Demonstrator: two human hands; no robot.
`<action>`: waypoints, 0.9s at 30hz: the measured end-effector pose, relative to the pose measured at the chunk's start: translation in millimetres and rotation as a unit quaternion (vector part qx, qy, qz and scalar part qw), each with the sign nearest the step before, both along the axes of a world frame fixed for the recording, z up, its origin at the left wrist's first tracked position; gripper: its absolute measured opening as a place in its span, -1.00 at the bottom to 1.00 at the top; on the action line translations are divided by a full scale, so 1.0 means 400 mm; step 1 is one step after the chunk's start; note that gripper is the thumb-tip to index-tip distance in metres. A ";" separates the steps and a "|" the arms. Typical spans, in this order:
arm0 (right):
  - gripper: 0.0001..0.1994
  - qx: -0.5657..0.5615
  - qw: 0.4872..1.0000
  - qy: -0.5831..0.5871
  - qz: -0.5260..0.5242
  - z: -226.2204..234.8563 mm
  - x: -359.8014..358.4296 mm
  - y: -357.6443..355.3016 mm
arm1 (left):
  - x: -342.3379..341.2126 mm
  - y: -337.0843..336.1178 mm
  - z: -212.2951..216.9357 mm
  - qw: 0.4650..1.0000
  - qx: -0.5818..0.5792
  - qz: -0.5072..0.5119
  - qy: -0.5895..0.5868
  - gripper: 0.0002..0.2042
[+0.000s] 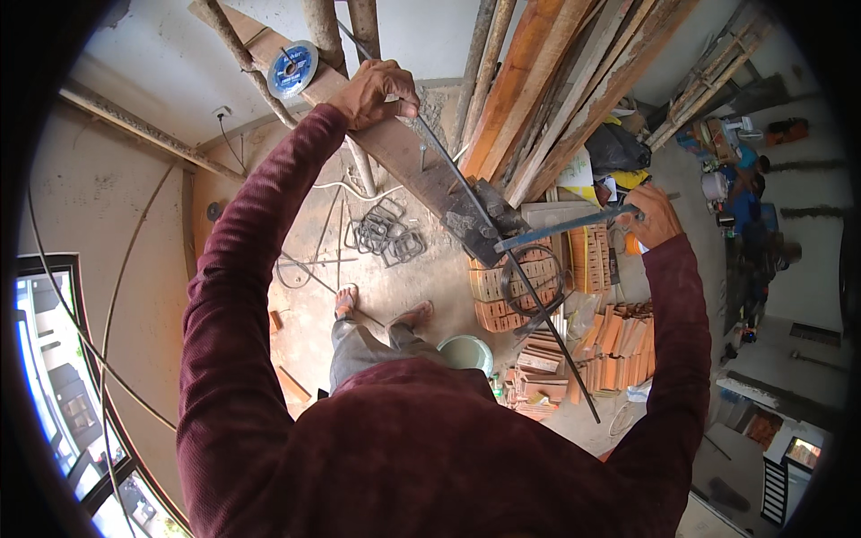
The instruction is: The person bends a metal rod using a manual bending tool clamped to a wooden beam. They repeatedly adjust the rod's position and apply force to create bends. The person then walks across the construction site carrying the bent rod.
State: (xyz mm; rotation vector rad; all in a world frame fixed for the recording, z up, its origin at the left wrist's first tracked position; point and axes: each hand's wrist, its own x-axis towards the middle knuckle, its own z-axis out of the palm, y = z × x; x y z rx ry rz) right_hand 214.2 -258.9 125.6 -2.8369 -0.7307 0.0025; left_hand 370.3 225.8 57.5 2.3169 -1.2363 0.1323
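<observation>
A long thin steel rod (543, 312) lies slantwise across the end of a wooden plank (392, 154) and sticks out past it toward the lower right. Closed around the rod's upper part is my left hand (381, 92), above the plank. My right hand (653, 217) grips the end of a blue-grey metal bar (565, 229). The bar's other end meets the rod at the plank's dark, worn end (484, 215); whether it hooks around the rod I cannot tell. A bolt (422, 156) stands up from the plank. A blue-labelled disc (292, 68) rests farther up it.
Bent steel loops (387, 235) lie on the floor left of the plank. Bricks (502, 289) and stacked tiles (619, 350) are below the right end. Timber boards (529, 81) lean at the back. A pale bucket (466, 353) stands near my feet. Poles (325, 31) rise behind the plank.
</observation>
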 end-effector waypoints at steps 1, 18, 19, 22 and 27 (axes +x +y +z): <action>-0.50 -0.003 1.000 0.014 -0.011 0.007 -0.009 0.000 | -0.001 0.001 0.004 1.000 -0.006 -0.002 0.009 -0.84; -0.59 -0.025 1.000 -0.008 0.012 -0.014 -0.019 -0.038 | 0.002 -0.016 0.029 0.999 -0.032 -0.022 0.003 -0.81; -0.59 -0.019 0.999 0.026 -0.008 -0.014 -0.017 -0.045 | 0.003 -0.016 0.028 0.999 -0.034 -0.023 0.007 -0.82; -0.57 -0.006 1.000 -0.018 -0.023 -0.021 -0.018 -0.068 | 0.003 -0.010 0.021 0.999 -0.027 -0.021 0.013 -0.84; -0.45 -0.083 0.994 -0.061 -0.027 -0.025 -0.015 -0.134 | 0.011 -0.023 0.003 1.000 -0.021 -0.018 0.005 -0.92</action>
